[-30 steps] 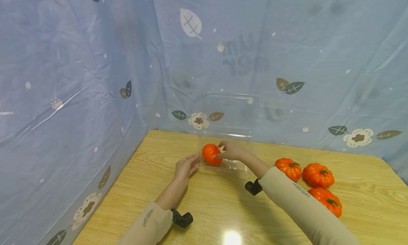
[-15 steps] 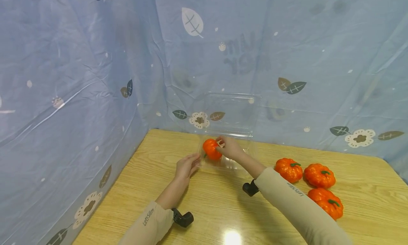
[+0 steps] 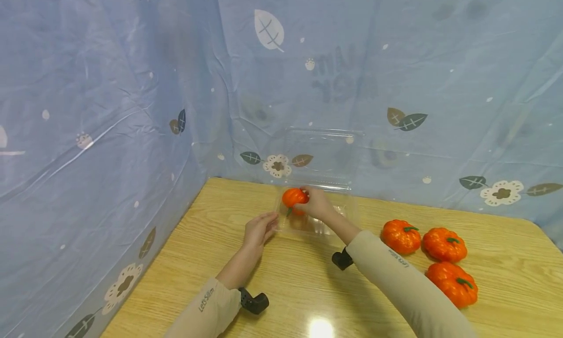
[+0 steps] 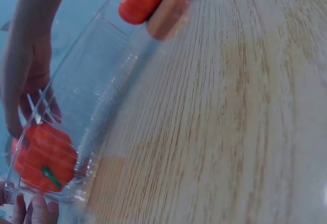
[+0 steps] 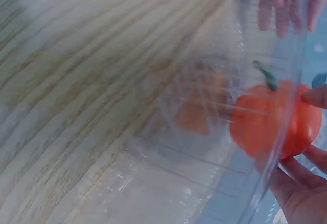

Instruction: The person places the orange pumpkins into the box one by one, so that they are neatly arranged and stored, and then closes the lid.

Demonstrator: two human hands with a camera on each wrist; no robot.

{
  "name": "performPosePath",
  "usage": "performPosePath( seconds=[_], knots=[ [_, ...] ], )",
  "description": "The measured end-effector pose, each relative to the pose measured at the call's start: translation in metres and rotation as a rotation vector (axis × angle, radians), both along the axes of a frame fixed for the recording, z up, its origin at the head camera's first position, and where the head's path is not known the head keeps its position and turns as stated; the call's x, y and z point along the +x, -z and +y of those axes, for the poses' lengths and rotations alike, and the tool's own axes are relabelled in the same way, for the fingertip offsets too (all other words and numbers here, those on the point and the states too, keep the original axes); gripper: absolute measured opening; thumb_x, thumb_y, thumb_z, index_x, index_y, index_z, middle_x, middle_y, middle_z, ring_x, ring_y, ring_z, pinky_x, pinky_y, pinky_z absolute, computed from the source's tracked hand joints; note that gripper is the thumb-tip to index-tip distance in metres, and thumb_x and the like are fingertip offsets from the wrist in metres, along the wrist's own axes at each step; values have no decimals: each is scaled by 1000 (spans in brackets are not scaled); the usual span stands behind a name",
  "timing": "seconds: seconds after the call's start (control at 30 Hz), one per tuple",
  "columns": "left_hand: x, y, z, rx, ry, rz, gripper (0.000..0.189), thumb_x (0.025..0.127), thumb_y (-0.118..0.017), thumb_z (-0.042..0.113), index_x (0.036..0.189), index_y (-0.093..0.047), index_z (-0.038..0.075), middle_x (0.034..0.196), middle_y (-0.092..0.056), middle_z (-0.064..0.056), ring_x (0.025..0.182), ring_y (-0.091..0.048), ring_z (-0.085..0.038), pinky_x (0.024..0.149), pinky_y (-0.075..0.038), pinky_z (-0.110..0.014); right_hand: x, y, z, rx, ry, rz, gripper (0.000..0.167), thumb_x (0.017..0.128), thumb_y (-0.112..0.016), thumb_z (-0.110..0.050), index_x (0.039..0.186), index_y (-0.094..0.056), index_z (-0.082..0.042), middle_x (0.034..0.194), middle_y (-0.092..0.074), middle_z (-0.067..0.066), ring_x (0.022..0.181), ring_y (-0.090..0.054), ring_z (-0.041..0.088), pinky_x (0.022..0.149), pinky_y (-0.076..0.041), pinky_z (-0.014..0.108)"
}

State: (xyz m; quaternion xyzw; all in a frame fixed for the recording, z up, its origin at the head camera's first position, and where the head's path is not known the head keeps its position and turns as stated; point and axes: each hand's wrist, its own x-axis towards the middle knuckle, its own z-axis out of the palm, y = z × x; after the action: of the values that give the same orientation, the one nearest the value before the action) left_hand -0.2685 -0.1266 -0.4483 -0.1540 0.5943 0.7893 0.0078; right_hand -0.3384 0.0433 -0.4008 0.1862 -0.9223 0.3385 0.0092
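Observation:
A small orange toy pumpkin (image 3: 293, 198) with a green stem is held by my right hand (image 3: 317, 204), thumb and fingers around its side. It is inside the left half of a clear plastic container (image 3: 327, 226), whose lid (image 3: 323, 152) stands raised at the back. In the left wrist view, the pumpkin (image 4: 46, 155) shows through the clear wall with its stem toward the front. My left hand (image 3: 258, 231) holds the container's left edge, fingers outside the wall and thumb by the rim. In the right wrist view, the left fingers (image 5: 281, 4) show partly through the plastic.
Three more orange toy pumpkins, one nearer the container (image 3: 400, 236), one behind right (image 3: 445, 244) and one in front (image 3: 453, 283), sit on the wooden table (image 3: 290, 284) beside my right forearm. A blue patterned curtain (image 3: 246, 84) hangs behind and on the left.
My right hand has shifted the pumpkin back and turned it, so its stem points more toward the front. My left hand has stayed at the container's left edge.

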Motion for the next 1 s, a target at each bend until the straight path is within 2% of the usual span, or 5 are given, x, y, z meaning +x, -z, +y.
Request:
performPosePath(
  seconds=[0.17,0.3,0.57,0.73,1.0],
  knots=[
    [0,2,1,-6,10,2,31,88,-61,14,114,-60,-2,117,-60,-18,109,-58,-27,87,-51,-25,-8,0,8,-112,-13,-110,52,83,-63,-16,128,-47,4,120,-55,25,105,-56,36,84,-52,42],
    [0,2,1,-6,11,-1,32,88,-62,14,115,-59,-2,118,-60,-17,110,-57,-27,87,-51,-24,-12,1,10,-122,-2,-123,51,84,-61,-17,128,-46,4,125,-52,26,111,-53,38,90,-49,44],
    [-3,1,1,-14,2,-11,32,87,-63,14,115,-60,-2,116,-61,-16,108,-59,-26,83,-52,-22,-14,4,10,-181,27,-108,47,86,-58,-15,127,-48,5,124,-53,26,110,-54,38,90,-49,43],
    [-3,2,2,-10,-10,-15,31,86,-64,14,113,-62,-2,113,-63,-16,106,-60,-25,76,-53,-18,-16,8,13,-132,4,-51,46,90,-56,-16,129,-46,7,127,-50,26,111,-53,40,92,-48,46],
    [-2,2,1,-18,-3,-7,30,87,-63,15,113,-62,-1,115,-61,-17,107,-59,-27,79,-53,-20,-13,7,11,-143,40,13,45,88,-60,-17,126,-49,6,119,-53,29,106,-55,40,87,-49,48]
  ],
)
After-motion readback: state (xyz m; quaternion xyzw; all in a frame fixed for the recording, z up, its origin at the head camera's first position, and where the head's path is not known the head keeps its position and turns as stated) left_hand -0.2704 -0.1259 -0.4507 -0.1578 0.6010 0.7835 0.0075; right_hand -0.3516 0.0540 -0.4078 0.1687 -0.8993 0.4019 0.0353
